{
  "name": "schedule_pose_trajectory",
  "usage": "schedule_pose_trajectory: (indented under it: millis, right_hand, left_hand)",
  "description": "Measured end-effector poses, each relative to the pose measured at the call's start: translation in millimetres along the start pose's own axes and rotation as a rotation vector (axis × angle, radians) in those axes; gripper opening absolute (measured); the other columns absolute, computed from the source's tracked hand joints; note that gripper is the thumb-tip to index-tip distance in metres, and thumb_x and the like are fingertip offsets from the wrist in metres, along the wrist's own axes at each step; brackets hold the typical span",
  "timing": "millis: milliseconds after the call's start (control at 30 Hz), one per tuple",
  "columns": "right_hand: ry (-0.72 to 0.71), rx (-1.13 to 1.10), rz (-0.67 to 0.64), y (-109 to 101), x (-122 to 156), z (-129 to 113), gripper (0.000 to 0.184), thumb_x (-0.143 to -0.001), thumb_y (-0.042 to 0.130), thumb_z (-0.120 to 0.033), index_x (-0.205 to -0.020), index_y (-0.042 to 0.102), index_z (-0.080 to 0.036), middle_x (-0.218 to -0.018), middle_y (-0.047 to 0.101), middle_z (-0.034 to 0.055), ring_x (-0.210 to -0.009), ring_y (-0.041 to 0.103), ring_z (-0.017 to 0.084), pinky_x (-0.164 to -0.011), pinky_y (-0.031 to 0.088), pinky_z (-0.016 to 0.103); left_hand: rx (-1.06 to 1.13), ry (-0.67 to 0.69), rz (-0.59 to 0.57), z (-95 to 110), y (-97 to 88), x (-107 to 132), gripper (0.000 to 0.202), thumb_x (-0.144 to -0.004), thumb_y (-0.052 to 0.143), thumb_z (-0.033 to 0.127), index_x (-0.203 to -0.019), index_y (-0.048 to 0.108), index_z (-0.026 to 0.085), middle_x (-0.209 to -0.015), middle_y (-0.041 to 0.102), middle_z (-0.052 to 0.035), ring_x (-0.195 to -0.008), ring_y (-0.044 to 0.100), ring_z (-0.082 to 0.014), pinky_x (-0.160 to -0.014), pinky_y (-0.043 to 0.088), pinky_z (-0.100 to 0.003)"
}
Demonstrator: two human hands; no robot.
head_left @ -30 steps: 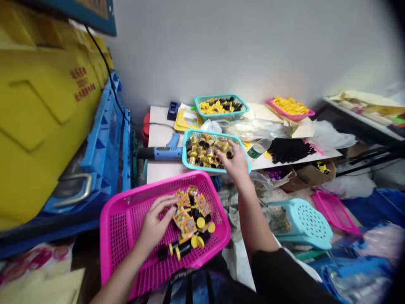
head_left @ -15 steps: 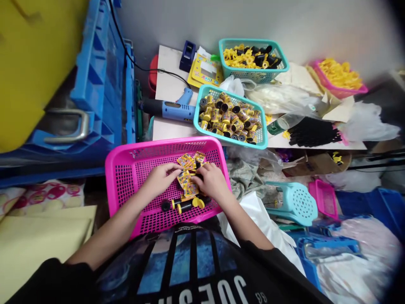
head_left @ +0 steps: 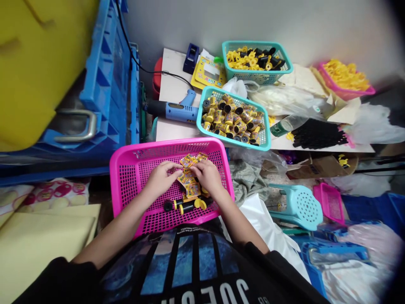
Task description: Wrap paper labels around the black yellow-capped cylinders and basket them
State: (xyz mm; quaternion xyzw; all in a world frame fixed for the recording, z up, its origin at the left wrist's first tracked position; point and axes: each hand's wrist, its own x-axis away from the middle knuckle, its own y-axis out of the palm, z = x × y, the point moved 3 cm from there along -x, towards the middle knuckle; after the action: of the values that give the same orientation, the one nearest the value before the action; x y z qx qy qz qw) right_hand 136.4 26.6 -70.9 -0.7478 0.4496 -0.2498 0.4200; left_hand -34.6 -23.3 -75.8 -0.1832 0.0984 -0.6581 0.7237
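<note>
Both my hands are inside a pink plastic basket (head_left: 117, 181), over a small heap of yellow printed labels (head_left: 191, 190). My left hand (head_left: 162, 179) has its thumb and fingers pinched together at the left side of the heap; what lies between them is too small to make out. Closed on a yellow printed label (head_left: 188, 161), my right hand (head_left: 208, 175) reaches in from the right, its fingertips close to the left ones. Below the labels lie black tubes with yellow caps (head_left: 187, 207) and a round black piece (head_left: 168, 205).
Behind stands a teal basket (head_left: 267, 143) of labelled yellow-and-black tubes, beside a blue heat gun (head_left: 182, 112). Another teal basket (head_left: 257, 77) holds yellow and black parts. Blue crates (head_left: 109, 76) rise on the left. A teal stool (head_left: 305, 207) stands to the right.
The labels between my fingertips have shifted, and one now lies flatter at the top. My hands stay close together; the whole view has moved slightly.
</note>
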Motion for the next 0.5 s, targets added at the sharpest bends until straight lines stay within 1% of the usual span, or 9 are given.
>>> schedule_pose_trajectory:
  millis: [100, 133, 200, 233, 300, 333, 400, 467, 500]
  right_hand:
    - [-0.035, -0.128, 0.058, -12, -1, -6, 0.022, -0.091, 0.057, -0.032, -0.076, 0.069, -0.021, -0.078, 0.068, 0.0044, -0.081, 0.057, 0.02, -0.082, 0.042, 0.034]
    - [-0.051, -0.197, 0.057, -15, -2, -9, 0.022, -0.09, 0.058, -0.032, -0.073, 0.067, -0.021, -0.075, 0.067, 0.0028, -0.079, 0.057, 0.019, -0.081, 0.043, 0.033]
    - [-0.058, -0.387, 0.031, -16, -4, -17, 0.022, -0.089, 0.058, -0.031, -0.071, 0.063, -0.021, -0.073, 0.065, 0.0005, -0.074, 0.057, 0.016, -0.077, 0.044, 0.032]
    - [-0.052, -0.499, 0.014, -16, -6, -21, 0.018, -0.089, 0.057, -0.031, -0.076, 0.062, -0.021, -0.075, 0.064, 0.0001, -0.074, 0.057, 0.016, -0.075, 0.045, 0.031]
    - [-0.026, -0.718, -0.027, -12, -9, -27, 0.009, -0.087, 0.057, -0.029, -0.092, 0.061, -0.022, -0.079, 0.063, -0.0006, -0.073, 0.058, 0.014, -0.069, 0.046, 0.028]
    - [-0.006, -0.799, -0.044, -9, -11, -29, 0.015, -0.086, 0.058, -0.028, -0.1, 0.058, -0.022, -0.078, 0.061, -0.0015, -0.071, 0.058, 0.014, -0.066, 0.046, 0.027]
    - [0.041, -0.872, -0.045, -5, -14, -31, 0.026, -0.084, 0.06, -0.027, -0.108, 0.054, -0.023, -0.07, 0.055, -0.0044, -0.065, 0.055, 0.013, -0.061, 0.045, 0.025]
    - [0.073, -0.872, -0.02, -3, -17, -31, 0.027, -0.083, 0.061, -0.028, -0.108, 0.052, -0.023, -0.062, 0.05, -0.0067, -0.058, 0.052, 0.012, -0.057, 0.043, 0.025]
    - [0.073, -0.863, -0.006, -3, -19, -31, 0.026, -0.084, 0.061, -0.03, -0.108, 0.052, -0.023, -0.062, 0.049, -0.0067, -0.057, 0.051, 0.012, -0.057, 0.043, 0.025]
  left_hand:
    - [0.11, 0.017, 0.022, 4, 1.5, 0, 0.031, -0.073, 0.07, 0.029, -0.103, 0.07, 0.02, -0.11, 0.069, -0.0086, -0.1, 0.065, -0.0227, -0.086, 0.054, -0.04]
    - [0.175, 0.01, 0.007, 7, 2.8, 0, 0.037, -0.071, 0.072, 0.028, -0.107, 0.068, 0.02, -0.108, 0.069, -0.0079, -0.096, 0.066, -0.0214, -0.084, 0.055, -0.039]
    - [0.305, -0.02, -0.017, 12, 4.6, 0, 0.041, -0.068, 0.074, 0.026, -0.108, 0.066, 0.018, -0.092, 0.071, -0.0044, -0.081, 0.068, -0.0176, -0.075, 0.056, -0.034]
    - [0.358, -0.037, -0.008, 14, 4.5, -1, 0.039, -0.068, 0.074, 0.025, -0.106, 0.066, 0.017, -0.082, 0.07, -0.0019, -0.073, 0.067, -0.0157, -0.07, 0.056, -0.031]
    - [0.423, -0.06, 0.03, 18, 2.5, -1, 0.035, -0.07, 0.073, 0.024, -0.103, 0.066, 0.016, -0.066, 0.066, 0.0024, -0.062, 0.065, -0.0129, -0.063, 0.055, -0.027]
    - [0.444, -0.072, 0.047, 18, 1.3, -1, 0.035, -0.071, 0.072, 0.024, -0.104, 0.065, 0.016, -0.062, 0.065, 0.0034, -0.058, 0.064, -0.0121, -0.06, 0.054, -0.025]
    - [0.481, -0.099, 0.058, 19, -0.7, 0, 0.039, -0.074, 0.071, 0.025, -0.111, 0.062, 0.016, -0.061, 0.065, 0.0036, -0.054, 0.063, -0.0115, -0.056, 0.053, -0.024]
    - [0.517, -0.106, 0.05, 19, -2.3, 0, 0.045, -0.073, 0.072, 0.024, -0.116, 0.059, 0.017, -0.066, 0.068, 0.0022, -0.058, 0.066, -0.0125, -0.058, 0.055, -0.025]
    - [0.533, -0.103, 0.052, 20, -3.7, 0, 0.048, -0.072, 0.073, 0.024, -0.117, 0.059, 0.017, -0.07, 0.07, 0.0011, -0.063, 0.067, -0.0134, -0.061, 0.056, -0.025]
